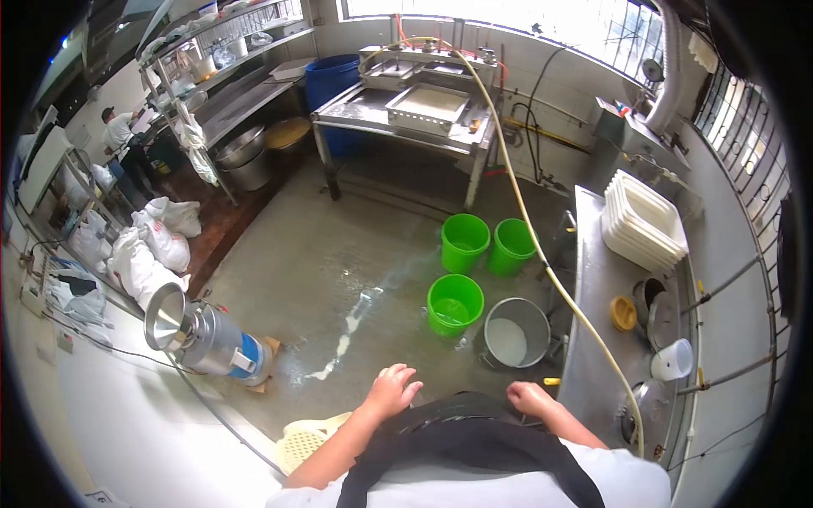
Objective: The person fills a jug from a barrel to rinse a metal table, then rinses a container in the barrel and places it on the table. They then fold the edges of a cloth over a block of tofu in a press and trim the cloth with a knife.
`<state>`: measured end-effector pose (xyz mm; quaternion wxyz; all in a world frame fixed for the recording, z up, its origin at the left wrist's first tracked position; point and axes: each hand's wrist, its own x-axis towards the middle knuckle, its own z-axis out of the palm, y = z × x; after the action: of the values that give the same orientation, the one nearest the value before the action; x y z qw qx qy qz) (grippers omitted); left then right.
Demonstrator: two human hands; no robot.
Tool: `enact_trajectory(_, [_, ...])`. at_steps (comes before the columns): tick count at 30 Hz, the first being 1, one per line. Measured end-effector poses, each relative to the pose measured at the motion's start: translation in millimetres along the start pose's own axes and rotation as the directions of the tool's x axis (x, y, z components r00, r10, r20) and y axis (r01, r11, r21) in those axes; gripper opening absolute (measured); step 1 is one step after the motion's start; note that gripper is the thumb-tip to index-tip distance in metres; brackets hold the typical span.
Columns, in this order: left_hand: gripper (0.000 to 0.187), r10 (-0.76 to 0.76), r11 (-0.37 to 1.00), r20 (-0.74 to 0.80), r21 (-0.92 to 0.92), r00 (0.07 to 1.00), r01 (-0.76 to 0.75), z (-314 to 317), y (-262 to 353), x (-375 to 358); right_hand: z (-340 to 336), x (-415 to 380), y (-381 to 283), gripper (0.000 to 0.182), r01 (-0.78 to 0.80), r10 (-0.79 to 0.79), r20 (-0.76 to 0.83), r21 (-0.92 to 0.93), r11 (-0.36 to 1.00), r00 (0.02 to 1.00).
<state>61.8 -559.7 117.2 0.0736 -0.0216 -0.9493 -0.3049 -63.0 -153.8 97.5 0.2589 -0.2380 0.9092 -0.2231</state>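
My left hand (391, 391) hangs before my dark apron (461, 432), thumb and fingers apart, with nothing in it. At the apron's other side my right hand (530, 398) is curled closed. Nothing shows sticking out of it, though its palm is hidden. Closest ahead of my right hand is a metal pot (517, 333) on the floor, holding whitish liquid. A green bucket (456, 305) with some liquid in the bottom stands beside the pot. Behind it are a second green bucket (465, 243) and a third green bucket (513, 246).
A hose (549, 269) runs over the steel counter (584, 339) at right, which bears stacked white trays (645, 222). White liquid (343, 339) streaks the wet floor. At left stands a grinder-like machine (216, 334). A steel table (356, 114) stands ahead; a person (123, 135) works far left.
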Motion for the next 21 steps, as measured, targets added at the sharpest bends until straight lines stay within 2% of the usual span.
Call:
enact_trajectory(2, [0.047,-0.052,0.986,-0.084,-0.161,0.995,0.038,-15,-25,34,25,41,32,0.027,-0.15,0.158,0.255,-0.053,0.987,0.954])
enact_trajectory(3, [0.049,-0.166,0.949,-0.008,-0.274,0.986,0.157,-32,-26,52,57,66,81,0.031,-0.181,0.186,0.31,-0.047,0.982,0.932])
enact_trajectory(4, [0.049,-0.175,0.95,-0.018,-0.264,0.984,0.164,-46,-31,70,87,91,129,0.037,-0.212,0.214,0.364,-0.045,0.976,0.907])
enact_trajectory(6, [0.05,-0.17,0.936,-0.008,-0.315,0.985,0.159,-73,-50,109,160,141,242,0.043,-0.16,0.267,0.395,-0.284,0.945,0.879])
enact_trajectory(7, [0.048,-0.168,0.933,-0.025,-0.327,0.986,0.151,-84,-63,127,152,152,237,0.042,-0.225,0.348,0.436,-0.31,0.924,0.83])
enact_trajectory(10, [0.046,-0.197,0.933,-0.015,-0.309,0.98,0.183,-129,-106,181,110,215,205,0.039,-0.408,0.505,0.441,-0.3,0.862,0.742])
enact_trajectory(12, [0.044,-0.241,0.922,-0.034,-0.32,0.97,0.218,-140,-154,215,85,291,182,0.037,-0.423,0.5,0.392,-0.271,0.865,0.772])
enact_trajectory(14, [0.041,-0.436,0.853,-0.031,-0.333,0.9,0.402,-159,-190,250,53,386,149,0.036,-0.375,0.424,0.291,-0.212,0.903,0.857])
enact_trajectory(15, [0.04,-0.389,0.896,-0.085,-0.266,0.917,0.356,-172,-206,268,34,440,123,0.035,-0.336,0.366,0.217,-0.162,0.928,0.905])
enact_trajectory(17, [0.039,-0.374,0.902,-0.139,-0.287,0.917,0.324,-205,-234,306,-3,547,62,0.035,-0.269,0.271,0.063,-0.044,0.962,0.961])
enact_trajectory(18, [0.039,-0.355,0.907,-0.193,-0.31,0.915,0.287,-220,-246,322,-39,601,9,0.036,-0.439,0.436,0.123,0.002,0.898,0.892])
enact_trajectory(19, [0.039,-0.42,0.871,-0.163,-0.351,0.893,0.345,-236,-258,338,-50,653,-8,0.034,-0.153,0.153,-0.035,-0.003,0.988,0.988])
enact_trajectory(20, [0.04,-0.459,0.842,-0.165,-0.393,0.873,0.368,-251,-267,353,-87,690,-67,0.039,-0.264,0.261,0.054,0.055,0.963,0.964])
enact_trajectory(21, [0.04,-0.466,0.843,-0.176,-0.386,0.867,0.374,-262,-282,365,-108,725,-114,0.04,-0.227,0.228,-0.001,0.092,0.969,0.974])
